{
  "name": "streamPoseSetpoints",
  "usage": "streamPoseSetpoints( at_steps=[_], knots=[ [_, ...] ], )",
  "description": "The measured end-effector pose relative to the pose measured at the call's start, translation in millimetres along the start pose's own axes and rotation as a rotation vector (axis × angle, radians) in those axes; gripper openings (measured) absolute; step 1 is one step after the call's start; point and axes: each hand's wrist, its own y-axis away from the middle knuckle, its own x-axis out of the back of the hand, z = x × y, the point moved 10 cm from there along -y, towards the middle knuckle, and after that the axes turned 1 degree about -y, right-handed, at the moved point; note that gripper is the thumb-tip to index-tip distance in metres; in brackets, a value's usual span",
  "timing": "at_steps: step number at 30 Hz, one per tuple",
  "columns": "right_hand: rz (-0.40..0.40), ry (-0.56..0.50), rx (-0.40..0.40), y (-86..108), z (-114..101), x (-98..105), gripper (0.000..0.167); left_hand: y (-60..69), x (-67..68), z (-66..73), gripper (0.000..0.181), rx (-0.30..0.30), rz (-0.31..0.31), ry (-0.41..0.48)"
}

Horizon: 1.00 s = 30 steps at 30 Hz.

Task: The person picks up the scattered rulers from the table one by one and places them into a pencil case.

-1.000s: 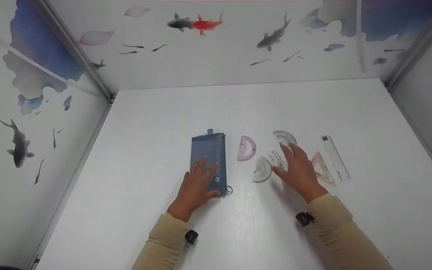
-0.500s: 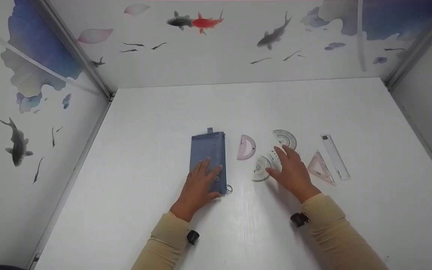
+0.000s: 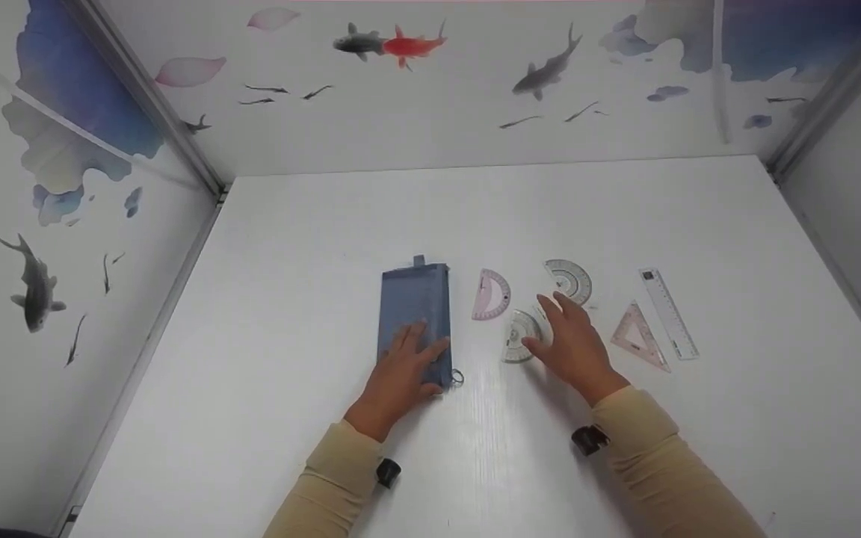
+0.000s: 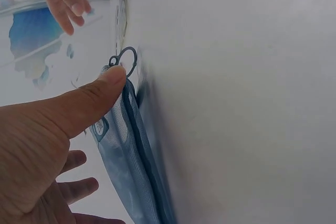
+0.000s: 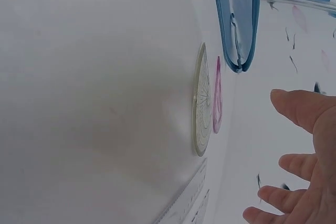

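A blue mesh pencil case (image 3: 412,295) lies flat, left of centre. My left hand (image 3: 393,377) rests on its near half, fingers spread; in the left wrist view the thumb (image 4: 113,75) touches the corner by the metal ring (image 4: 128,61). Above a clear protractor (image 3: 518,336) hovers my right hand (image 3: 576,351), fingers apart and holding nothing. That hand mostly hides a short ruler, whose edge shows in the right wrist view beside another strip (image 5: 184,200). Between case and hand lies a pink protractor (image 3: 504,295). A second clear protractor (image 3: 580,280) is just beyond the right fingertips.
Right of the right hand lie a pinkish set square (image 3: 643,353) and a longer clear ruler (image 3: 668,314). White panels painted with fish (image 3: 539,78) enclose the white table (image 3: 311,239) at the back and both sides.
My right hand has shifted left and slightly nearer, uncovering the far protractor and the set square. The left hand has slid a little right and toward me on the case.
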Motion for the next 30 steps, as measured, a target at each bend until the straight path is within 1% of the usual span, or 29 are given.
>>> streamPoseSetpoints(
  at_steps=[5, 14, 21, 24, 30],
  knots=[
    [-0.009, -0.030, 0.003, -0.7, 1, -4, 0.073, -1.5, -0.1, 2.6, 0.073, -0.017, 0.003, -0.014],
    [-0.015, -0.045, -0.004, -1.2, -2, -8, 0.072, -2.6, -7.9, 1.8, 0.072, -0.003, -0.041, 0.007],
    [-0.021, -0.045, -0.004, -1.7, -4, -12, 0.071, -3.5, -11.9, 0.9, 0.070, 0.017, -0.073, 0.070],
    [-0.030, -0.054, -0.006, -2.1, -5, -13, 0.071, -3.3, -11.8, 1.5, 0.068, 0.013, -0.074, 0.079],
    [-0.043, -0.072, 0.003, -2.8, -7, -16, 0.070, -2.6, -7.8, 4.3, 0.067, -0.014, -0.056, 0.071]
  ],
)
